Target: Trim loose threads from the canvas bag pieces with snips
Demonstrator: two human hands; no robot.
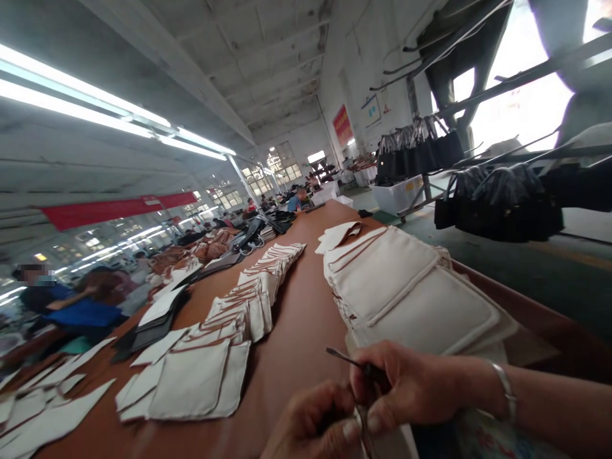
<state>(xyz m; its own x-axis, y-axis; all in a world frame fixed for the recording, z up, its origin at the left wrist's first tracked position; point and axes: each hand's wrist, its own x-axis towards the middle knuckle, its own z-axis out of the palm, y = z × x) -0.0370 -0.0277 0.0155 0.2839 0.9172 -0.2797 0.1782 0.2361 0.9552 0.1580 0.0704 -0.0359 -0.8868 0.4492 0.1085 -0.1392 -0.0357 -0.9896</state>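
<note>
My right hand [401,382], with a bracelet at the wrist, is closed around a slim metal tool [340,354] whose thin tip points left; its dark handle is mostly hidden in the fingers. Beside it my left hand [318,421] is closed, thumb and fingers pinching the edge of a small pale piece with a brown edge [364,428]. The right thumb and fingers press on that same edge. Just beyond the hands lies a stack of cream padded panels [406,287]. To the left, a long row of overlapping cream panels with brown edging [191,379] runs along the brown tabletop [301,344].
Dark and white pieces [160,315] and more cream pieces [57,414] lie at the left. Brown bundles [210,245] are heaped farther back. At right, black bags [502,204] hang on a rack beside a white bin [396,194]. A person [71,306] works at left.
</note>
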